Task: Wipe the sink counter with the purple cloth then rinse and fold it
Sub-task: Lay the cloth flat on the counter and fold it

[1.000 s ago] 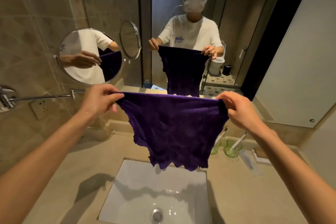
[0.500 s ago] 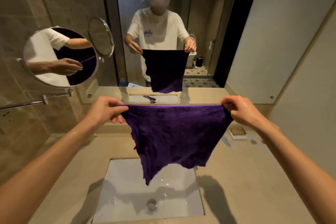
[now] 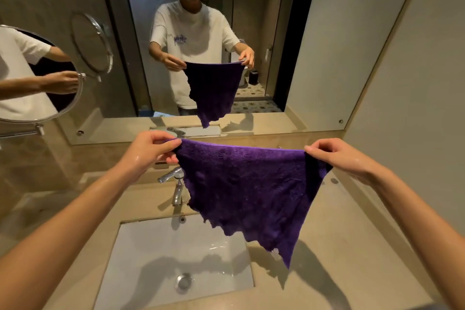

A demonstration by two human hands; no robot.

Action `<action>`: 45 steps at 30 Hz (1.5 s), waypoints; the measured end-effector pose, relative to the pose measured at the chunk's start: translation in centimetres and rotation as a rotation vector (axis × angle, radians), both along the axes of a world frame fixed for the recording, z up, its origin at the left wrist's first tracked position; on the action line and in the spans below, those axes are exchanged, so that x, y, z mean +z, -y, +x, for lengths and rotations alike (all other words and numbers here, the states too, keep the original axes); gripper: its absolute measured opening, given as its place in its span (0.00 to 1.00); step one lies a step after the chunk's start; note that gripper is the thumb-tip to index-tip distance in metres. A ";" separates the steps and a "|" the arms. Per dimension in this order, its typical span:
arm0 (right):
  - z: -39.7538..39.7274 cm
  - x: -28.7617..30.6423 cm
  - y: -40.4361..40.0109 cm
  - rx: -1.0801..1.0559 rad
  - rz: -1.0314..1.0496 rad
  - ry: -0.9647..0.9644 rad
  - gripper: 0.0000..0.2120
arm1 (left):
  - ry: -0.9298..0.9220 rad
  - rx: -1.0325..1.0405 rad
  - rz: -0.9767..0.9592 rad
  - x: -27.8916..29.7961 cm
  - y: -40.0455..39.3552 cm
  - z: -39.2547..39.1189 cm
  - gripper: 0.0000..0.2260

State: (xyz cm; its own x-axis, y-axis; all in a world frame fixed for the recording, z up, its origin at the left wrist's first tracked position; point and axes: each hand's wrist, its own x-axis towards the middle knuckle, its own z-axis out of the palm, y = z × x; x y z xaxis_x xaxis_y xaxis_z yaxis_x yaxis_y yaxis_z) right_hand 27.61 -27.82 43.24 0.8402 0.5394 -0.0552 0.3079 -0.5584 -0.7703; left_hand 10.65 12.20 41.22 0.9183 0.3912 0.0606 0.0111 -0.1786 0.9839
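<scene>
A deep purple cloth (image 3: 249, 189) is seen above a white sink (image 3: 151, 254) set in a beige counter (image 3: 339, 272); a chrome tap (image 3: 176, 181) lies at nine o'clock of the cloth.

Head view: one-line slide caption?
Both hands, left and right, hold the purple cloth spread by its top corners above the sink.

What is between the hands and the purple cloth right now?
Nothing. The left hand pinches one top corner of the purple cloth and the right hand pinches the other, so it hangs spread above the sink.
</scene>
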 end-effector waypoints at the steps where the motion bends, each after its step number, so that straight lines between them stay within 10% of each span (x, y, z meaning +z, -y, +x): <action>1: 0.7 -0.1 0.7 0.011 -0.015 0.009 0.15 | -0.007 -0.001 -0.005 -0.3 0.7 0.6 0.03; 12: 12.6 -5.9 7.6 0.013 -0.065 0.051 0.02 | -0.182 0.063 -0.024 -7.4 10.0 10.8 0.04; 21: 18.5 -7.4 11.7 0.116 -0.055 0.395 0.03 | 0.036 0.238 0.158 -7.5 16.0 12.8 0.04; 45: 1.0 -34.8 25.2 0.638 -0.659 0.330 0.09 | -0.591 -0.480 0.617 -38.0 25.8 -5.9 0.15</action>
State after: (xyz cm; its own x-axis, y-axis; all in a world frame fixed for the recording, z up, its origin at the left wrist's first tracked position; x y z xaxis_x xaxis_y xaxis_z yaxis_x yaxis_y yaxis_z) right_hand 28.62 -52.98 8.47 0.4278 0.8441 -0.3233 0.8466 -0.4995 -0.1838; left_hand 4.75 -13.59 3.22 0.9199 0.0225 -0.3914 0.2637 -0.7743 0.5753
